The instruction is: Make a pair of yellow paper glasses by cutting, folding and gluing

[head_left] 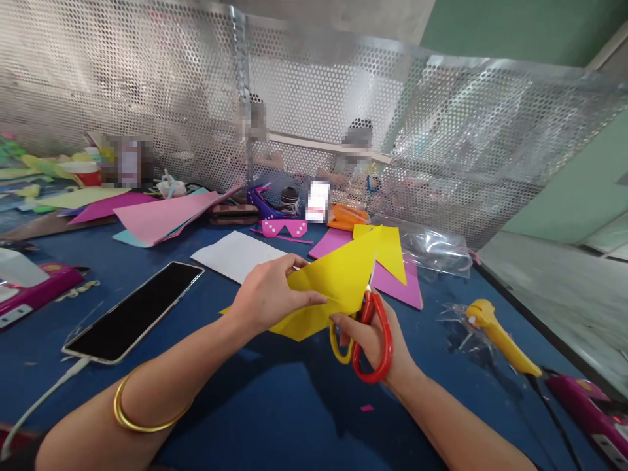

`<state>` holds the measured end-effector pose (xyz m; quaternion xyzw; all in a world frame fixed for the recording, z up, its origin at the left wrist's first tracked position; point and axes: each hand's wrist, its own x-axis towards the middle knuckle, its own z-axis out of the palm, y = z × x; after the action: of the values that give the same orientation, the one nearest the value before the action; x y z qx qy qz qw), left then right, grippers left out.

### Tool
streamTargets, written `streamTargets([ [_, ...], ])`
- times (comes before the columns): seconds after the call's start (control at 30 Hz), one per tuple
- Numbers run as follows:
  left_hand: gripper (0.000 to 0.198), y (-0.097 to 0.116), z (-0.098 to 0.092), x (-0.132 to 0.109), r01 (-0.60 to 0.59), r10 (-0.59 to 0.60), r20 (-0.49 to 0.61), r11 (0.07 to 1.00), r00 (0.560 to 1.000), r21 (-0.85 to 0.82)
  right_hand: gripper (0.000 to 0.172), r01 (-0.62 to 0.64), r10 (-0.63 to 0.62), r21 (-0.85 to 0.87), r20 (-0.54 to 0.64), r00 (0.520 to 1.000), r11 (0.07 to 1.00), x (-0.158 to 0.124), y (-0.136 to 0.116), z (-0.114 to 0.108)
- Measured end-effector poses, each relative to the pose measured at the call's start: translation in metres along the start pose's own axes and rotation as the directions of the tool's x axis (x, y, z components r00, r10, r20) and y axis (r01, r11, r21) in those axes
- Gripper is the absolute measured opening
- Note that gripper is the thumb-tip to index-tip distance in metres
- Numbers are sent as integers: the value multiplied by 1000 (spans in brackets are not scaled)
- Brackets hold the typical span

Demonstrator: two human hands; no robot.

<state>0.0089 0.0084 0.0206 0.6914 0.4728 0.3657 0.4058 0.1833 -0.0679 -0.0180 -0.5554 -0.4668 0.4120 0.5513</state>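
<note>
Two hands: the left hand (267, 294) and right hand (370, 333) meet over the blue counter (275, 412).
Left fingers: pinching the yellow paper (338, 271), thumb on its near face, the others mostly hidden behind it.
Right fingers: wrapped around the handles of the scissors (387, 347); which finger fills which loop cannot be told.
Yellow paper: folded, held above the counter between both hands.
Scissors: one red loop, one yellow; blades point away at the paper's right edge, mostly hidden by it.
Left forearm: gold bangle (131, 424).
Just beyond: white sheet (233, 254), pink paper glasses (284, 227), and a yellow piece (390, 245) over a purple sheet (409, 284).
Left side: smartphone (135, 314), dark-screened, a white cable (46, 389) plugged in.
Right side: yellow glue gun (505, 340) lying near a magenta power strip (583, 405).
Back: perforated metal screen (318, 72).
</note>
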Motion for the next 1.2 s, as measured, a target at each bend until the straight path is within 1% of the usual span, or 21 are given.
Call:
streamTargets([
  [0.1,35,0,-2,1,17,-15,60,999,998,-35,31,3,-3,-2,32,999,1000,-1,0,0],
  [0.2,23,1,-3,2,64,-55,129,995,990,-73,32,6,-6,5,51,999,1000,-1,0,1],
  [0.3,18,0,-3,1,110,-88,172,986,981,-127,33,-5,3,19,58,998,1000,0,0,2],
  [0.4,18,-1,-3,1,137,-105,177,975,979,-175,36,-24,22,44,43,999,999,1,2,1],
  [0.5,20,-1,-3,1,156,-121,170,965,978,-211,39,-36,37,89,-8,999,995,3,6,-1],
  [0.6,22,-2,-3,2,174,-138,168,958,976,-229,46,-30,41,148,-74,996,989,6,9,-2],
  [0.67,23,-2,-3,2,188,-149,170,953,974,-238,52,-26,44,181,-97,994,983,6,9,-2],
  [0.73,22,-3,-4,2,204,-162,179,947,970,-250,54,-26,48,203,-102,994,979,6,8,-1],
  [0.9,20,0,-3,2,260,-202,215,921,955,-291,54,-26,51,232,-102,993,972,3,5,-1],
  [1.03,21,3,-3,1,304,-222,265,895,938,-327,54,-37,63,250,-98,993,968,4,6,-3],
  [1.1,21,4,-3,1,311,-221,282,891,934,-331,55,-40,68,257,-100,993,966,5,7,-3],
  [1.2,21,3,-3,2,281,-200,274,912,941,-299,55,-37,67,266,-104,992,963,8,8,-3],
])
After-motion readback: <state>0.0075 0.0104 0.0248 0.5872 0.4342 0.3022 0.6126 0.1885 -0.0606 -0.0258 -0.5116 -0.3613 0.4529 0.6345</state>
